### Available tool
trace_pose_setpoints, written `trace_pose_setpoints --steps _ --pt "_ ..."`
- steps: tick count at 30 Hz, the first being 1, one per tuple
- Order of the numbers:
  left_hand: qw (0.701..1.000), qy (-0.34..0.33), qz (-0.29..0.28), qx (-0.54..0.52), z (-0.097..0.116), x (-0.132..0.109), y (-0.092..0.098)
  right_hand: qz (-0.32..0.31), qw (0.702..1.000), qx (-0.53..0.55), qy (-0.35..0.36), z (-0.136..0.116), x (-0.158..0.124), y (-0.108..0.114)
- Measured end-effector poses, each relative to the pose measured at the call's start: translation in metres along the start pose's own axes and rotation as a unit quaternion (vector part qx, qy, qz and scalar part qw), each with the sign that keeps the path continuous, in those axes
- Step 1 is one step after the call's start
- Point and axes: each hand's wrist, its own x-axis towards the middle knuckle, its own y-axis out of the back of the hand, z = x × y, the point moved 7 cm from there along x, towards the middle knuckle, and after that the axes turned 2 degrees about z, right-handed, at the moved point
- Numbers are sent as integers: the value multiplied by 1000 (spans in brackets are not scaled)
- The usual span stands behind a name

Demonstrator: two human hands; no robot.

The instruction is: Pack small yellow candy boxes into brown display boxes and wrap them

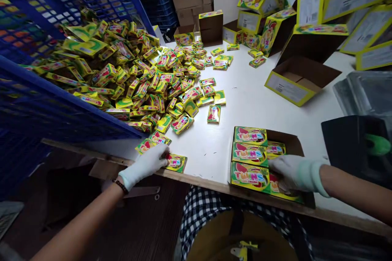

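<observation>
One flat yellow-green sweet packet (179, 164) is pinched in my left hand (146, 164) at the white bench (245, 102) edge, 7 o'clock, and is best slid flat, while my right hand (294, 171) lies spread in the brown cardboard carton (291, 141), 5 o'clock.

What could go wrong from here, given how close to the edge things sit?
1. The packet by the left hand lies at the table edge; a nudge could drop it.
2. The carton under the right hand sits at that edge too and might slide off.
3. The pile leaning out of the blue crate could slump further.
</observation>
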Motion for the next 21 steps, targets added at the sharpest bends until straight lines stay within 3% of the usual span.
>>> trace_pose_setpoints --steps 3,6,9,11,14,17,19,21 --pt "997 -68 11 27 31 1 -10 -12 1000 21 -9 6 -4 15" --pt "984 -148 16 98 54 5 -12 23 999 12 -19 16 -15 42" --pt "989 -112 -28 90 59 10 -6 107 993 36 32 9 -32 74" --pt "994 -98 -29 35 73 11 7 178 977 67 96 -10 -44 96" --pt "986 -132 54 -92 125 6 38 283 937 114 171 -51 -59 126" --pt "953 -192 118 -204 191 -6 60 298 932 123 168 -78 -64 141" --pt "927 -229 119 -273 224 -9 63 275 944 108 146 -78 -69 142" --pt "914 -239 124 -303 230 -4 62 253 958 89 102 -57 -79 137"
